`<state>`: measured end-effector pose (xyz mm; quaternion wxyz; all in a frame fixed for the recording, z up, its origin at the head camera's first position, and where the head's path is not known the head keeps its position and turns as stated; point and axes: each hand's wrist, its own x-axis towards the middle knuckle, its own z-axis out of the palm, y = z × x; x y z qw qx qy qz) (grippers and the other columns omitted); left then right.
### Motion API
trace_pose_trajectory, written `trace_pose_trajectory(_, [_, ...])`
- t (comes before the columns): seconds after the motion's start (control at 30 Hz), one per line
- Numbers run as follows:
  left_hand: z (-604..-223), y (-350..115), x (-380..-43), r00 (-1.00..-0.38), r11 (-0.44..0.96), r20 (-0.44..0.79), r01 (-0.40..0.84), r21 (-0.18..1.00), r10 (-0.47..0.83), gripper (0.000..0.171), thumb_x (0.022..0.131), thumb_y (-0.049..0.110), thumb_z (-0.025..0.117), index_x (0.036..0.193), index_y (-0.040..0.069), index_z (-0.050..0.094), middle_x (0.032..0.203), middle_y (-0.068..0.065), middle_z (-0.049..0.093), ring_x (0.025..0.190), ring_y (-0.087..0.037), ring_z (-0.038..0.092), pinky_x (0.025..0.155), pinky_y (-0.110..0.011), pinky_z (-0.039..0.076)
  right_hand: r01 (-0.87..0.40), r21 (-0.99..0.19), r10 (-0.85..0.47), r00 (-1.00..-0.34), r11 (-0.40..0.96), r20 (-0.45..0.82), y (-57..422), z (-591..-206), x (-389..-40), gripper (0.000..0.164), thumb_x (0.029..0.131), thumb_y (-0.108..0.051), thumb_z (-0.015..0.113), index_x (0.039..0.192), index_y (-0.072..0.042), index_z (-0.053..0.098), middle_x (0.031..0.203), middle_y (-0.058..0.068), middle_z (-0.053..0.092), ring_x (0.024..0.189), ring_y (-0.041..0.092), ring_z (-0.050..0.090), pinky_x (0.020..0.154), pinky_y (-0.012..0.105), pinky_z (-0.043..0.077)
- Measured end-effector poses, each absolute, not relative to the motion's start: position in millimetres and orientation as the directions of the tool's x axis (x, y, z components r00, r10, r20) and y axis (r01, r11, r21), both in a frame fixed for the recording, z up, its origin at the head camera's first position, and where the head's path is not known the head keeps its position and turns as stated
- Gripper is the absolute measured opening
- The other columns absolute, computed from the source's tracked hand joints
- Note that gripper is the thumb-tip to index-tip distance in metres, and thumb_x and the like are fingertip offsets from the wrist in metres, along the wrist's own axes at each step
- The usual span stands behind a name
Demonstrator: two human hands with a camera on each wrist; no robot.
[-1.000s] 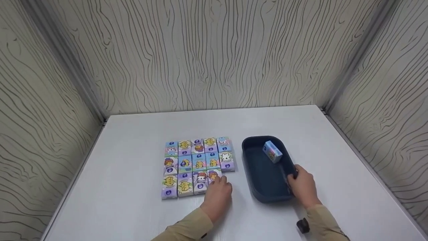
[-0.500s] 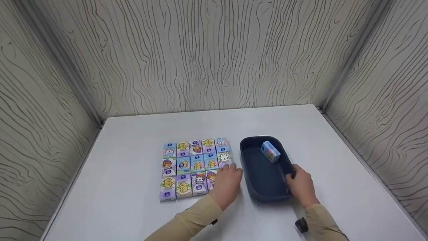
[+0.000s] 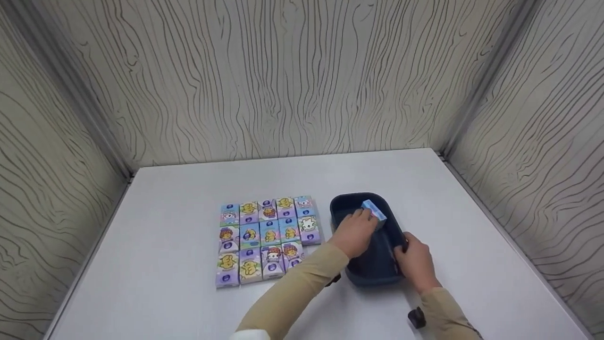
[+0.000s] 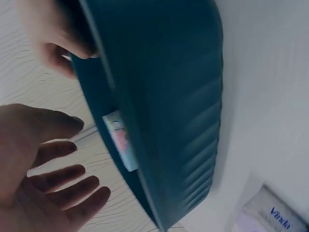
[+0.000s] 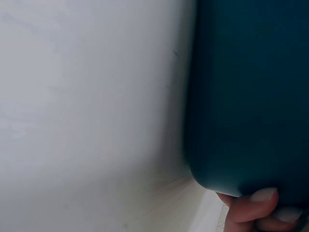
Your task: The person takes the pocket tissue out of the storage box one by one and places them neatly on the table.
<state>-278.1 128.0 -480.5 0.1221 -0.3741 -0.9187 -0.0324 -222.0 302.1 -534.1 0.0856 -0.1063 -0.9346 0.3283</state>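
A dark blue rectangular bin (image 3: 375,281) stands on the table, right of the middle. One small tissue pack (image 3: 375,210), printed in blue and pink, leans inside near its far end. My left hand (image 3: 355,232) reaches over the bin's near-left rim, fingertips overlapping the pack in the head view. In the left wrist view the left hand (image 4: 53,169) has its fingers spread apart, with a gap to the tissue pack (image 4: 120,140). My right hand (image 3: 416,259) grips the bin's right rim; its fingers (image 5: 253,208) curl against the wall in the right wrist view.
Left of the bin, several cartoon-printed tissue packs (image 3: 270,232) lie flat in three tight rows, the nearest row one pack short at its right end. A pack (image 4: 277,212) marked Vinda shows beside the bin. Patterned panels (image 3: 283,80) enclose the white table (image 3: 165,236).
My left hand has moved from the nearest row of tissue packs, rightward and up, to over the bin. My right hand has kept its grip on the rim.
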Motion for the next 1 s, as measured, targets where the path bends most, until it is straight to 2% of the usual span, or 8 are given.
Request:
trace_pose_trajectory(0.13, [-488, 142, -286, -0.725, 0.744, 0.193, 0.667, -0.045, 0.661, 0.031, 0.094, 0.018, 0.059, 0.124, 0.017, 0.057, 0.125, -0.001, 0.054, 0.115, -0.017, 0.052, 0.087, -0.032, 0.050, 0.162, -0.635, 0.262, -0.963, 0.755, 0.066, 300, -534, -223, 0.038, 0.089, -0.008, 0.053, 0.125, 0.005, 0.053, 0.104, 0.024, 0.065, 0.085, 0.028, 0.062, 0.075, 0.044, 0.051])
trace_pose_trajectory(0.27, [-490, 154, -288, -0.743, 0.754, 0.135, 0.653, -0.070, 0.656, 0.038, 0.096, 0.016, 0.057, 0.133, 0.019, 0.053, 0.140, 0.000, 0.047, 0.125, -0.018, 0.046, 0.091, -0.034, 0.049, 0.158, -0.634, 0.253, -0.965, 0.757, 0.062, 298, -533, -222, 0.041, 0.090, -0.007, 0.051, 0.129, 0.007, 0.050, 0.114, 0.028, 0.061, 0.097, 0.032, 0.062, 0.084, 0.050, 0.050])
trace_pose_trajectory(0.37, [-490, 160, -289, -0.747, 0.755, 0.108, 0.650, -0.085, 0.656, 0.040, 0.098, 0.015, 0.053, 0.138, 0.020, 0.050, 0.146, 0.002, 0.042, 0.130, -0.018, 0.042, 0.096, -0.036, 0.046, 0.154, -0.637, 0.255, -0.964, 0.755, 0.069, 297, -534, -222, 0.039, 0.090, -0.007, 0.052, 0.127, 0.007, 0.052, 0.112, 0.027, 0.062, 0.094, 0.030, 0.062, 0.083, 0.049, 0.050])
trace_pose_trajectory(0.5, [-493, 164, -291, -0.766, 0.771, 0.087, 0.630, -0.089, 0.636, 0.039, 0.098, 0.016, 0.052, 0.137, 0.022, 0.051, 0.141, 0.004, 0.047, 0.130, -0.018, 0.041, 0.098, -0.039, 0.045, 0.144, -0.633, 0.252, -0.964, 0.760, 0.084, 297, -534, -222, 0.036, 0.089, -0.006, 0.053, 0.123, 0.006, 0.055, 0.105, 0.023, 0.064, 0.085, 0.026, 0.060, 0.077, 0.046, 0.050])
trace_pose_trajectory(0.63, [-500, 167, -294, -0.769, 0.775, 0.100, 0.621, -0.117, 0.632, 0.040, 0.096, 0.019, 0.056, 0.136, 0.023, 0.053, 0.137, 0.002, 0.047, 0.126, -0.020, 0.044, 0.095, -0.038, 0.046, 0.140, -0.632, 0.253, -0.963, 0.762, 0.092, 298, -533, -222, 0.033, 0.088, -0.006, 0.054, 0.119, 0.005, 0.057, 0.099, 0.019, 0.066, 0.078, 0.023, 0.058, 0.072, 0.043, 0.050])
trace_pose_trajectory(0.77, [-505, 165, -296, -0.766, 0.774, 0.111, 0.623, -0.114, 0.633, 0.044, 0.092, 0.022, 0.062, 0.134, 0.021, 0.054, 0.137, -0.004, 0.042, 0.123, -0.020, 0.042, 0.090, -0.031, 0.049, 0.148, -0.634, 0.256, -0.963, 0.759, 0.082, 300, -533, -222, 0.033, 0.088, -0.006, 0.054, 0.119, 0.005, 0.057, 0.100, 0.019, 0.066, 0.078, 0.023, 0.058, 0.072, 0.043, 0.050])
trace_pose_trajectory(0.93, [-505, 162, -299, -0.765, 0.772, 0.099, 0.629, -0.093, 0.636, 0.049, 0.088, 0.021, 0.065, 0.135, 0.022, 0.050, 0.152, -0.004, 0.030, 0.137, -0.023, 0.031, 0.098, -0.033, 0.044, 0.156, -0.633, 0.254, -0.965, 0.758, 0.067, 301, -534, -222, 0.035, 0.089, -0.006, 0.054, 0.122, 0.005, 0.055, 0.101, 0.020, 0.065, 0.078, 0.023, 0.058, 0.072, 0.043, 0.051])
trace_pose_trajectory(1.0, [-506, 161, -299, -0.767, 0.773, 0.096, 0.630, -0.073, 0.634, 0.051, 0.087, 0.021, 0.066, 0.136, 0.021, 0.049, 0.152, -0.002, 0.031, 0.139, -0.022, 0.029, 0.102, -0.036, 0.041, 0.159, -0.636, 0.255, -0.965, 0.755, 0.061, 300, -534, -222, 0.036, 0.089, -0.007, 0.054, 0.124, 0.005, 0.054, 0.104, 0.021, 0.065, 0.081, 0.024, 0.059, 0.074, 0.044, 0.051])
